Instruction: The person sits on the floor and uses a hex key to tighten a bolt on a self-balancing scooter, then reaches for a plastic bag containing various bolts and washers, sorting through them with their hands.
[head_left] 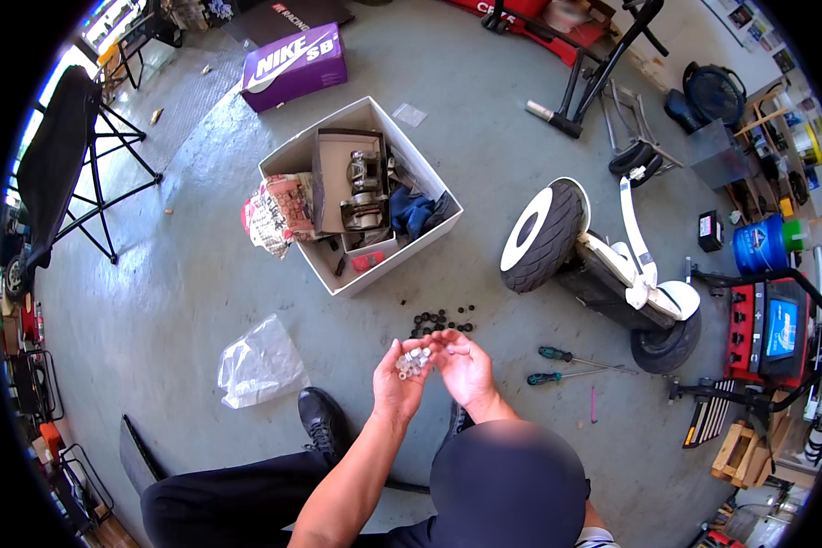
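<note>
My left hand is cupped palm up, its fingers curled around a heap of small white pieces. They look like short plastic rings or caps. Against its fingertips my right hand leans in with bent fingers, at the edge of the heap. I cannot make out whether a piece lies between those fingers. Just beyond both hands, small black round parts are scattered on the floor. A dark, blurred rounded shape hides part of my right forearm.
Ahead stands an open white box with metal parts and a blue cloth. A clear plastic bag lies left. Two screwdrivers and a white scooter frame with fat black tyres are right. A purple shoebox sits farther off.
</note>
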A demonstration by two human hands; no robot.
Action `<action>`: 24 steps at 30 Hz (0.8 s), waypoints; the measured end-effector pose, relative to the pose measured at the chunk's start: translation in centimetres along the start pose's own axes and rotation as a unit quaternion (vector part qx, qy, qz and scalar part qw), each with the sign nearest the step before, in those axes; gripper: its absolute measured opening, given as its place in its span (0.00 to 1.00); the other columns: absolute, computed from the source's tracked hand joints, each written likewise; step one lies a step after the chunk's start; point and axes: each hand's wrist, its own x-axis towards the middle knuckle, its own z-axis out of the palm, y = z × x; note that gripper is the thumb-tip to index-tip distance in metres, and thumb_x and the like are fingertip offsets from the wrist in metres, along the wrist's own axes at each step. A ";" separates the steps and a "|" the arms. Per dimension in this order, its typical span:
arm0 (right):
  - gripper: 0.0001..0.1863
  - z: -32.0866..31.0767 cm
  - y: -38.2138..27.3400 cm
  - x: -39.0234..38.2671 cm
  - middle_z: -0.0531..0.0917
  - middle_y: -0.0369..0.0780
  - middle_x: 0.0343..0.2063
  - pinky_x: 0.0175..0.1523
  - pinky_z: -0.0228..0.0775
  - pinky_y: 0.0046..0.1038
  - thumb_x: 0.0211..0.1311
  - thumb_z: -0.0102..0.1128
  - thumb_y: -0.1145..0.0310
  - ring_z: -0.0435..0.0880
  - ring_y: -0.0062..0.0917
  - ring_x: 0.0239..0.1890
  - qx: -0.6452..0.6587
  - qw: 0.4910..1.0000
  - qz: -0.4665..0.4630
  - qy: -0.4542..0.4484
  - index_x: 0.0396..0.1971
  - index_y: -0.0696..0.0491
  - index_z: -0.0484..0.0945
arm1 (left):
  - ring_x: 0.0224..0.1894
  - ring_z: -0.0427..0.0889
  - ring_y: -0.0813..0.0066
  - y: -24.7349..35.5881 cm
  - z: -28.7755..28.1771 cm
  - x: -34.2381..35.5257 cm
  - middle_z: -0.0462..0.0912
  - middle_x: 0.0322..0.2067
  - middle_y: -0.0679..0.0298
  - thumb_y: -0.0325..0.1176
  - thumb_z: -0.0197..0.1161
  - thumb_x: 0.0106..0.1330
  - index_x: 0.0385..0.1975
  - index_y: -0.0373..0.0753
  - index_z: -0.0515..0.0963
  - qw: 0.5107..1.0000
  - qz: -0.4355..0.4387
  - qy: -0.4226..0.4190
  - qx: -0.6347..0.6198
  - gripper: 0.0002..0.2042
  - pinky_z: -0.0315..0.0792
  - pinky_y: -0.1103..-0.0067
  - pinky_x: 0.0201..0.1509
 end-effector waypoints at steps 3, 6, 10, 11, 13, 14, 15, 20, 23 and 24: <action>0.17 4.1 -1.4 1.0 0.82 0.44 0.49 0.69 0.67 0.36 0.73 0.52 0.63 0.79 0.34 0.58 0.068 0.996 0.039 -0.046 0.53 0.59 0.76 | 0.54 0.82 0.58 0.4 5.8 -0.5 0.85 0.48 0.51 0.44 0.46 0.81 0.43 0.31 0.81 0.989 0.112 -0.018 0.095 0.22 0.72 0.67 0.65; 0.20 10.7 -2.5 1.8 0.81 0.44 0.53 0.71 0.65 0.36 0.78 0.49 0.58 0.77 0.34 0.61 0.092 0.990 0.048 -0.091 0.57 0.59 0.75 | 0.57 0.80 0.61 0.4 10.1 -1.1 0.85 0.48 0.53 0.45 0.41 0.82 0.45 0.30 0.82 0.912 0.314 -0.043 0.260 0.25 0.66 0.69 0.69; 0.21 13.7 -4.2 2.0 0.78 0.44 0.59 0.77 0.58 0.37 0.79 0.49 0.60 0.72 0.35 0.68 0.126 0.984 0.040 -0.116 0.61 0.59 0.73 | 0.60 0.78 0.61 0.0 13.6 -1.0 0.85 0.48 0.54 0.52 0.35 0.82 0.44 0.29 0.83 0.844 0.424 -0.083 0.318 0.32 0.61 0.67 0.73; 0.21 13.9 -4.5 2.2 0.78 0.44 0.60 0.78 0.58 0.37 0.79 0.49 0.61 0.71 0.36 0.68 0.144 0.981 0.042 -0.124 0.61 0.59 0.73 | 0.61 0.77 0.61 -0.1 14.4 -1.1 0.85 0.48 0.54 0.53 0.34 0.82 0.44 0.29 0.83 0.846 0.431 -0.091 0.301 0.33 0.60 0.67 0.74; 0.19 13.9 -4.6 2.1 0.78 0.44 0.61 0.79 0.56 0.38 0.78 0.50 0.63 0.70 0.38 0.69 0.161 0.976 0.039 -0.141 0.60 0.57 0.74 | 0.63 0.76 0.58 -0.5 14.6 -1.0 0.84 0.51 0.53 0.56 0.41 0.77 0.48 0.34 0.81 0.859 0.410 -0.099 0.290 0.30 0.52 0.66 0.78; 0.19 13.6 -4.6 2.3 0.78 0.44 0.61 0.79 0.56 0.39 0.77 0.50 0.64 0.71 0.38 0.69 0.161 0.975 0.037 -0.151 0.60 0.57 0.74 | 0.62 0.77 0.57 -0.8 12.8 0.6 0.83 0.53 0.52 0.58 0.48 0.74 0.52 0.38 0.80 0.853 0.409 -0.122 0.301 0.28 0.49 0.67 0.79; 0.18 13.4 -4.0 2.4 0.77 0.44 0.61 0.79 0.56 0.39 0.77 0.50 0.65 0.71 0.38 0.69 0.163 0.973 0.042 -0.161 0.60 0.57 0.75 | 0.61 0.78 0.56 -0.8 10.7 1.7 0.83 0.56 0.52 0.59 0.54 0.71 0.57 0.43 0.78 0.845 0.412 -0.138 0.313 0.28 0.46 0.67 0.81; 0.24 8.0 -1.6 3.7 0.76 0.43 0.64 0.81 0.46 0.39 0.76 0.45 0.54 0.65 0.36 0.73 0.214 0.955 0.062 -0.198 0.60 0.55 0.76 | 0.68 0.72 0.52 0.4 12.9 -1.2 0.85 0.50 0.53 0.49 0.44 0.76 0.45 0.31 0.83 0.715 0.460 -0.180 0.496 0.26 0.48 0.58 0.79; 0.21 11.9 -1.0 0.6 0.79 0.45 0.59 0.77 0.55 0.40 0.79 0.45 0.57 0.71 0.36 0.69 0.299 0.929 0.010 -0.216 0.57 0.57 0.76 | 0.67 0.72 0.49 2.1 14.5 -3.3 0.81 0.55 0.54 0.39 0.62 0.64 0.45 0.37 0.84 0.529 0.559 -0.170 0.615 0.16 0.57 0.56 0.75; 0.20 11.2 -0.6 0.9 0.80 0.46 0.57 0.76 0.61 0.42 0.80 0.45 0.59 0.75 0.37 0.66 0.323 0.925 0.033 -0.200 0.55 0.58 0.77 | 0.66 0.73 0.50 3.3 13.4 -3.4 0.81 0.54 0.54 0.36 0.63 0.62 0.45 0.37 0.84 0.500 0.586 -0.126 0.625 0.15 0.58 0.56 0.74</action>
